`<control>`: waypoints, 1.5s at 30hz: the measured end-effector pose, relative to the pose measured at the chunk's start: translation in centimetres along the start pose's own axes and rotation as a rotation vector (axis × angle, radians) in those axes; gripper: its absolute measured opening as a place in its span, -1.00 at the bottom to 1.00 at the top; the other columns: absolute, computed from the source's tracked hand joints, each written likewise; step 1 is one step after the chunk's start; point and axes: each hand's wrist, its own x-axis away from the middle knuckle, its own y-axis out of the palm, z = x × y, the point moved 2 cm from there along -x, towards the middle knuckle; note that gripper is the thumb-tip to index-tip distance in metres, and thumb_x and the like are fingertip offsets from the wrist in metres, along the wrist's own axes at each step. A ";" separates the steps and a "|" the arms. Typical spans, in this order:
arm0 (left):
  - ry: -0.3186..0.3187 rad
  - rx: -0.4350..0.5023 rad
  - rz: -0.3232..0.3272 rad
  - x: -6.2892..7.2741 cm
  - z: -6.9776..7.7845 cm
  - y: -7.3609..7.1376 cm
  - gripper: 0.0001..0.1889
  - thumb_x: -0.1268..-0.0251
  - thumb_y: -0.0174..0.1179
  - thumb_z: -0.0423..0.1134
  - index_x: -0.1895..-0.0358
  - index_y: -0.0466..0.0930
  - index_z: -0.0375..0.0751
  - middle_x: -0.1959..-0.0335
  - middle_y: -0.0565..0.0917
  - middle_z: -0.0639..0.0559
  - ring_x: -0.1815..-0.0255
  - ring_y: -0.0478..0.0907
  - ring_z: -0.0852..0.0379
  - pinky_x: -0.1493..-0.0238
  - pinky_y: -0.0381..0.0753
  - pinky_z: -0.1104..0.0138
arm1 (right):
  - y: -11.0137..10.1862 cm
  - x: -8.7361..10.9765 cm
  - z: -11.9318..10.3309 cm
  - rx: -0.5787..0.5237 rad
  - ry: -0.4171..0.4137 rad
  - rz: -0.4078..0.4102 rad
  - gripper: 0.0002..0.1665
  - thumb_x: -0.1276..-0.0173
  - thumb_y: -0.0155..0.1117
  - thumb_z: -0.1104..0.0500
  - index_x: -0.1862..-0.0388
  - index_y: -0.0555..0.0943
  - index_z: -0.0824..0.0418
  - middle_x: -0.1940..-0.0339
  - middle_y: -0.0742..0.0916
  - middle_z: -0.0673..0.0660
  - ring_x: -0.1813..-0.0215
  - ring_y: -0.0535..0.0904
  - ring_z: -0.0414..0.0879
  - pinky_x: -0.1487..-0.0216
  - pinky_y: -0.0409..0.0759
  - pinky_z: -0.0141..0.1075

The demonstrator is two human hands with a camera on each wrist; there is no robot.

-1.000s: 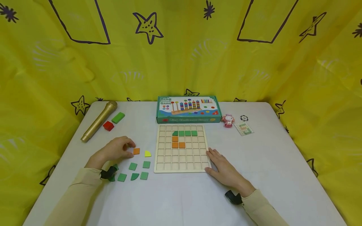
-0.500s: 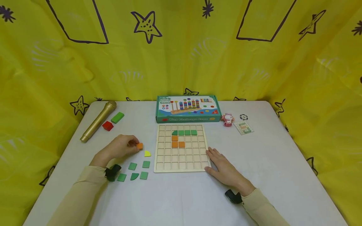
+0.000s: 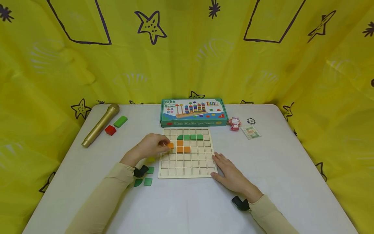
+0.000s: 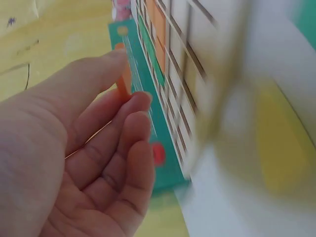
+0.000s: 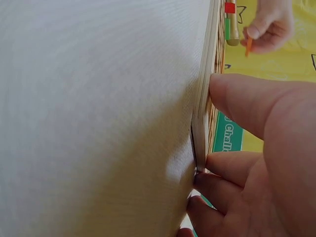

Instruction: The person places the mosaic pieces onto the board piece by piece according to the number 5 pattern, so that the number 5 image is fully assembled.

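Observation:
My left hand [image 3: 150,144] pinches an orange square tile [image 3: 170,145] between thumb and fingertips, over the left columns of the wooden grid board [image 3: 191,163]. In the left wrist view the orange tile [image 4: 124,83] stands edge-up between thumb and index finger, the other fingers loosely bent. On the board lie a row of green tiles [image 3: 193,137], one with a rounded corner, and orange tiles [image 3: 180,149] below its left end. Fairly straight fingers of my right hand [image 3: 232,175] rest along the board's right edge; the right wrist view shows its thumb and fingertips touching that edge.
Loose green tiles [image 3: 148,181] and a partly hidden yellow tile [image 3: 151,159] lie left of the board. A game box [image 3: 194,113] stands behind it. Far left are a gold microphone [image 3: 100,126] and red [image 3: 110,130] and green blocks [image 3: 120,121]; right, a pink figurine [image 3: 234,124] and pattern card [image 3: 251,132].
My left hand has taken up the orange tile from the table and carried it right, over the board's left side. The right hand has stayed at the board's edge.

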 end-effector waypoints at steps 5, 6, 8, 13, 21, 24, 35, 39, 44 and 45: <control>0.095 -0.033 0.007 -2.1 2.2 1.1 -0.69 -0.25 0.36 -0.16 0.02 0.68 -0.24 0.27 0.66 0.13 0.26 0.51 0.16 0.17 0.52 0.34 | -0.1 0.0 0.0 0.002 -0.002 0.000 -0.16 -0.41 0.27 0.06 -0.47 0.18 0.46 -0.51 0.20 0.33 -0.52 -0.02 0.22 -0.41 -0.01 0.12; 0.114 -0.038 0.009 -2.4 2.5 1.3 -0.70 -0.25 0.36 -0.17 0.02 0.68 -0.24 0.27 0.66 0.12 0.26 0.52 0.17 0.16 0.53 0.34 | -0.1 0.0 0.0 0.001 -0.002 0.000 -0.16 -0.41 0.27 0.06 -0.47 0.17 0.46 -0.51 0.20 0.33 -0.52 -0.02 0.22 -0.42 -0.01 0.12; 0.135 -0.046 0.010 -3.1 3.1 1.8 -0.71 -0.26 0.36 -0.16 0.03 0.69 -0.22 0.27 0.67 0.13 0.25 0.53 0.18 0.15 0.52 0.35 | -0.1 0.0 0.0 -0.002 -0.001 -0.001 -0.17 -0.41 0.27 0.06 -0.47 0.17 0.46 -0.51 0.20 0.33 -0.52 -0.02 0.22 -0.41 -0.01 0.12; 0.163 -0.080 0.007 -4.5 4.4 2.9 -0.72 -0.25 0.36 -0.09 0.06 0.71 -0.14 0.26 0.68 0.15 0.25 0.54 0.20 0.13 0.50 0.33 | -0.1 0.0 -0.1 -0.005 0.002 -0.006 -0.17 -0.42 0.27 0.06 -0.47 0.18 0.45 -0.51 0.20 0.32 -0.52 -0.02 0.23 -0.41 -0.01 0.13; 0.177 -0.205 -0.039 -5.5 5.7 4.0 -0.76 -0.25 0.34 -0.06 0.11 0.73 -0.09 0.28 0.66 0.17 0.24 0.52 0.16 0.06 0.49 0.29 | 0.0 0.0 -0.1 0.003 0.003 -0.013 -0.16 -0.43 0.25 0.04 -0.47 0.17 0.45 -0.52 0.19 0.32 -0.52 -0.02 0.22 -0.42 -0.02 0.12; 0.173 -0.257 -0.051 -5.8 5.8 4.3 -0.76 -0.26 0.33 -0.04 0.12 0.73 -0.08 0.29 0.64 0.16 0.25 0.51 0.16 0.07 0.49 0.29 | -0.1 0.0 -0.1 0.007 -0.004 -0.009 -0.17 -0.43 0.25 0.04 -0.47 0.18 0.46 -0.51 0.20 0.33 -0.52 -0.01 0.23 -0.41 -0.01 0.12; 0.140 -0.233 -0.070 -5.9 5.6 4.6 -0.63 -0.22 0.35 -0.01 -0.01 0.69 -0.12 0.14 0.63 0.09 0.13 0.52 0.14 -0.01 0.49 0.28 | 0.1 -0.1 0.0 0.000 -0.005 -0.017 -0.16 -0.43 0.25 0.04 -0.47 0.16 0.45 -0.52 0.18 0.33 -0.52 -0.03 0.22 -0.42 -0.02 0.12; 0.159 -0.174 -0.031 -4.9 4.9 3.6 -0.62 -0.27 0.32 -0.05 -0.07 0.66 -0.16 0.10 0.63 0.07 0.08 0.53 0.11 -0.04 0.48 0.25 | 0.1 -0.2 -0.1 -0.001 -0.003 -0.016 -0.16 -0.43 0.26 0.05 -0.47 0.16 0.46 -0.52 0.18 0.32 -0.52 -0.03 0.22 -0.42 -0.02 0.12; 0.118 -0.126 -0.001 -3.0 2.5 2.0 -0.69 -0.32 0.30 -0.12 -0.05 0.67 -0.18 0.11 0.63 0.07 0.08 0.53 0.10 -0.05 0.49 0.22 | -0.1 -0.1 -0.1 0.002 0.004 -0.007 -0.16 -0.41 0.28 0.07 -0.46 0.18 0.47 -0.51 0.19 0.33 -0.52 -0.02 0.23 -0.42 -0.02 0.12; 0.095 -0.124 -0.003 -2.5 2.0 1.7 -0.69 -0.32 0.29 -0.13 -0.04 0.66 -0.18 0.12 0.63 0.07 0.09 0.53 0.11 -0.05 0.49 0.21 | -0.1 0.0 -0.1 0.002 0.005 -0.009 -0.16 -0.41 0.27 0.07 -0.46 0.18 0.47 -0.51 0.19 0.33 -0.52 -0.02 0.22 -0.42 -0.02 0.12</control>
